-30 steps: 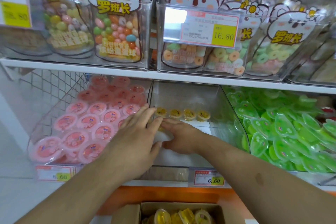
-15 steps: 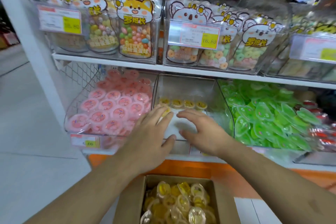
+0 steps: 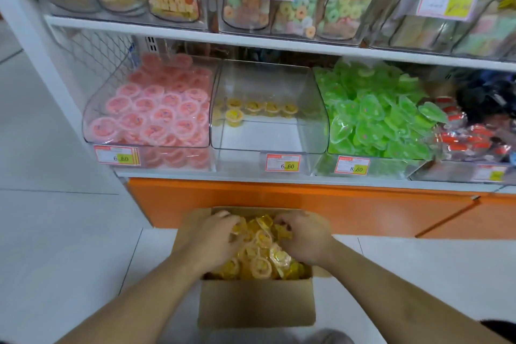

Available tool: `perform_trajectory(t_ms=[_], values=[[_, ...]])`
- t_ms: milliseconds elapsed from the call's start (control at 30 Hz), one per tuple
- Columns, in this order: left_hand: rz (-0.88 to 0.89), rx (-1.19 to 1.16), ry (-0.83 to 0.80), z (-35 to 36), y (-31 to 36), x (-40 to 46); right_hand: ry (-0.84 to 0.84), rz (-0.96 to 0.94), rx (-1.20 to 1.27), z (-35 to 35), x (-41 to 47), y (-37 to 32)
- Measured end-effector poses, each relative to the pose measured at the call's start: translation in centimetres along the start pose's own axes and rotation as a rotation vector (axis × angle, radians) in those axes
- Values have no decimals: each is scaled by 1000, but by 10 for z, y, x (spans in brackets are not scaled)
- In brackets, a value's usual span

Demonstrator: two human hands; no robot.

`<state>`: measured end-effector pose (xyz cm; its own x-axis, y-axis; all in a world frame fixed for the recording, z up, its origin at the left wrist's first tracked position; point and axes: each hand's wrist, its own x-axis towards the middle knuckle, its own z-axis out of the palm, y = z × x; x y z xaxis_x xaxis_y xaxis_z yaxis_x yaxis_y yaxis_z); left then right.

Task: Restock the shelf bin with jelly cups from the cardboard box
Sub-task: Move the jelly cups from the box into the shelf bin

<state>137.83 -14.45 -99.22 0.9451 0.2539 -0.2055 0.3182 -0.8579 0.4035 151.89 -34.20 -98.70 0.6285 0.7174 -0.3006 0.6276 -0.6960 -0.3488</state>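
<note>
Fingers of my left hand [image 3: 216, 234] and right hand [image 3: 303, 236] curl into jelly cups [image 3: 259, 255] in the cardboard box [image 3: 257, 304] — scoop together, then lift gently to the near-empty shelf bin [image 3: 268, 131].

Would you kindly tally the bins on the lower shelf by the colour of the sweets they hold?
Pink bin: 1
Yellow bin: 1
Green bin: 1
Red bin: 1, partly cut off at the right edge
Total: 4
</note>
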Motion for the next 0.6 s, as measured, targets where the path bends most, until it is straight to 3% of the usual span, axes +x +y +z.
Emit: perform_trajectory(t_ms=[167, 400, 600], values=[[-46, -114, -193, 45, -18, 23, -228, 35, 7, 41, 18, 23], [-67, -129, -319, 88, -22, 56, -218, 10, -128, 76, 35, 38], [-54, -125, -173, 108, -29, 59, -138, -5, -80, 73, 43, 42]])
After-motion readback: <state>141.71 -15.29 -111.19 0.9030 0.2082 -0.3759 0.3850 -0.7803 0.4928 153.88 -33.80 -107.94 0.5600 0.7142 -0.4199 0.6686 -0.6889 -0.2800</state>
